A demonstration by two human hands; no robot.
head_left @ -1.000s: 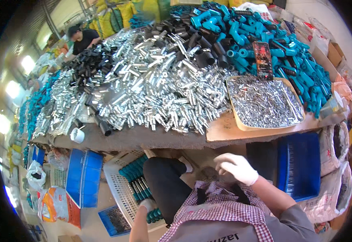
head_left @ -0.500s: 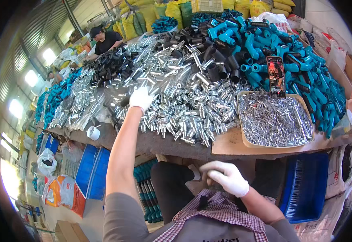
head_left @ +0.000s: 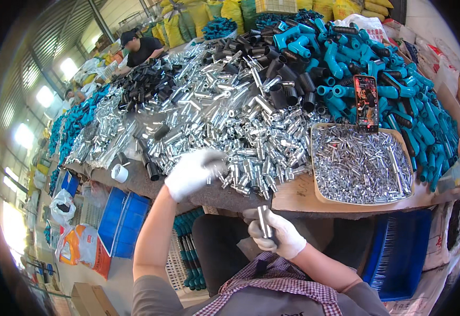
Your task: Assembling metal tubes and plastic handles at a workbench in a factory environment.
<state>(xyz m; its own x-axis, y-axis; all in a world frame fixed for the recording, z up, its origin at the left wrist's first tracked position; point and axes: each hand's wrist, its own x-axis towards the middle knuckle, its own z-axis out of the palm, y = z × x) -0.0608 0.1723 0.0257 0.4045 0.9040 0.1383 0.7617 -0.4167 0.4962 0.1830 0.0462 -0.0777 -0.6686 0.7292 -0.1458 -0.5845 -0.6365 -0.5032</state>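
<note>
A shiny metal cylinder is gripped in the gloved right hand, just off the front edge of the bench. The left hand is at the silver fittings along that edge; its blurred fingers leave unclear whether it holds one. Toward the bench's front right corner lies a tray.

Silver metal cylinder: glossy, smooth
White five-fingered cloth gloves: matt
Teal bent plastic handles, 2 o'clock: satin
Blue rectangular plastic bin: glossy
</note>
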